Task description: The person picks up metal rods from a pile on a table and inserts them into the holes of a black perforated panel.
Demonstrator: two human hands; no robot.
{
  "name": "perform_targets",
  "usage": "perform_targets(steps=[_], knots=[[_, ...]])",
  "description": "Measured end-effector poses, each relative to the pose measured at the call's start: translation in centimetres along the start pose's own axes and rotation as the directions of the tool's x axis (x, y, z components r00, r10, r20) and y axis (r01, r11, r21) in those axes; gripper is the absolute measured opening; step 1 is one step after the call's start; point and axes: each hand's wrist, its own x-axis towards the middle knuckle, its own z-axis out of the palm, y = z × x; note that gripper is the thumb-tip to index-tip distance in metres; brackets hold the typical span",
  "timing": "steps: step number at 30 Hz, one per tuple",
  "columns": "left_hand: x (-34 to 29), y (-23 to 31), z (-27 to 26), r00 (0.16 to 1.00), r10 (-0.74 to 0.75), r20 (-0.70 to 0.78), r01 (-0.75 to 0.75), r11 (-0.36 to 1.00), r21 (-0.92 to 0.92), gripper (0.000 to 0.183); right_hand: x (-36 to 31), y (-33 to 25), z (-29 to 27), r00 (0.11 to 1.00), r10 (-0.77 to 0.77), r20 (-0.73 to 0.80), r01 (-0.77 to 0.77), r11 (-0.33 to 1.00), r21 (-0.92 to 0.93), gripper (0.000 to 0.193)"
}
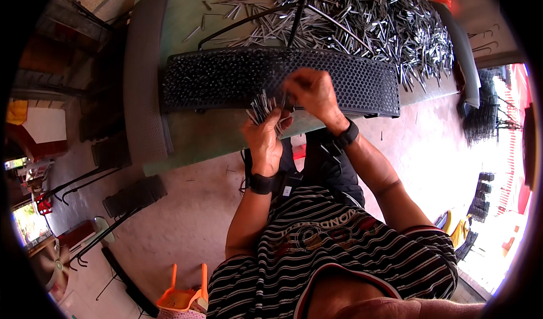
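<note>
My left hand (263, 142) is closed round a bundle of thin, dark metal strips (262, 107), whose ends fan out above the fingers. My right hand (315, 95) pinches with curled fingers over the perforated panel, just right of the bundle; what lies between its fingertips is blurred and too small to make out. Under both hands stretches a long, slightly curved black panel (362, 81) with honeycomb holes. Its left part is densely set with strip ends (209, 81), while round holes show bare on the right part.
Behind the panel a large heap of loose metal strips (373, 22) covers the green tabletop (186, 138). Black rods (249, 22) rise over the panel. Dark pads (144, 76) border the table's left end. An orange plastic chair (180, 296) and a fan (58, 266) stand lower left.
</note>
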Motion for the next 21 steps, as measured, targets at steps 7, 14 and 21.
perform_targets(steps=[7,14,21], knots=[[-0.1,0.5,0.0,1.000,0.001,-0.025,-0.001,1.000,-0.015,0.018,2.9,0.4,-0.5,0.865,-0.373,-0.335,0.316,0.924,-0.213,0.009],[0.0,0.7,-0.3,1.000,0.003,-0.027,-0.004,1.000,-0.024,0.020,4.0,2.5,0.0,0.880,-0.394,-0.266,0.314,0.902,-0.296,0.008],[0.0,0.8,0.0,0.999,0.006,-0.044,-0.007,1.000,-0.028,0.017,4.0,1.5,-0.5,0.829,-0.551,-0.092,0.380,0.677,-0.630,0.010]])
